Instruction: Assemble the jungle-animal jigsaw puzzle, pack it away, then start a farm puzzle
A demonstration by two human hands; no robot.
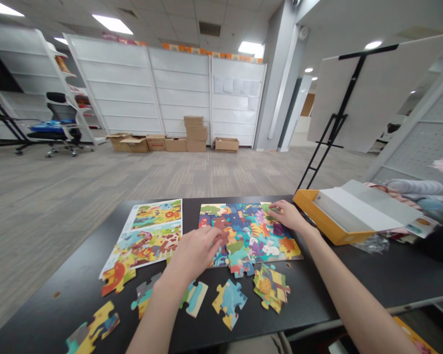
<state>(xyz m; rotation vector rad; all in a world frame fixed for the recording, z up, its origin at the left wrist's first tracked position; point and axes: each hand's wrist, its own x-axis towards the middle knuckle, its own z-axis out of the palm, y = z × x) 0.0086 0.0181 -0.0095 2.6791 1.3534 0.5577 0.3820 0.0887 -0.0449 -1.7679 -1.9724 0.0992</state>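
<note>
A colourful jigsaw puzzle [243,231], largely joined, lies on the black table with animals printed on it. My left hand [201,248] is over its left side, fingers bent and loosely apart, with no piece visible in them. At the top right corner, my right hand [288,215] pinches a small greenish puzzle piece [279,209], partly covered by the fingers. One joined cluster of pieces [239,258] overlaps the puzzle's lower edge. Closer to me lie a blue and yellow puzzle piece [230,301], a stack of yellow pieces [271,286] and several others, some behind my left forearm.
A printed picture sheet [151,233] lies left of the puzzle, with a lion piece [116,278] by its lower corner. An open yellow box [332,216] stands at right beside clear plastic wrap [372,244]. Beyond the table are cardboard boxes [195,132] and an easel stand [332,128].
</note>
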